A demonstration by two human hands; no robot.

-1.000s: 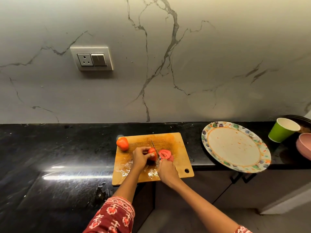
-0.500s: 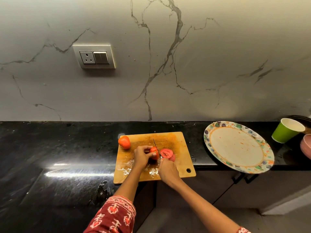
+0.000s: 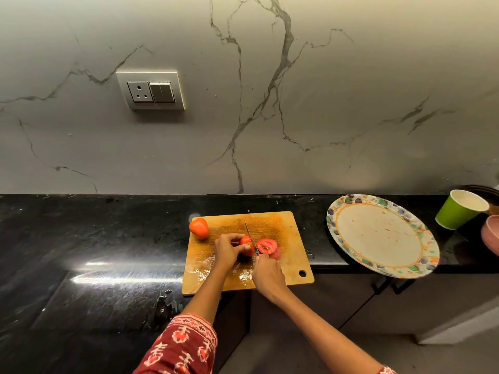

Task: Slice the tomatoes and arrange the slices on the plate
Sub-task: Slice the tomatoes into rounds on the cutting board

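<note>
On the wooden cutting board (image 3: 280, 225) my left hand (image 3: 228, 248) grips a partly cut tomato (image 3: 246, 244). My right hand (image 3: 267, 273) holds a knife (image 3: 249, 236) whose blade stands against the tomato's cut face. Cut slices (image 3: 266, 246) lie flat just right of the blade. A whole tomato (image 3: 199, 228) rests at the board's far left corner. The patterned plate (image 3: 337, 228) sits to the right of the board and carries no slices, only small red specks.
The board lies on a black stone counter (image 3: 94, 238) and overhangs its front edge. A green paper cup (image 3: 459, 209) and a pink bowl (image 3: 490, 234) stand right of the plate. A marble wall with a socket panel (image 3: 150, 89) rises behind.
The knife blade has stayed on the tomato with small cutting motion; both hands keep their hold. The view has shifted slightly.
</note>
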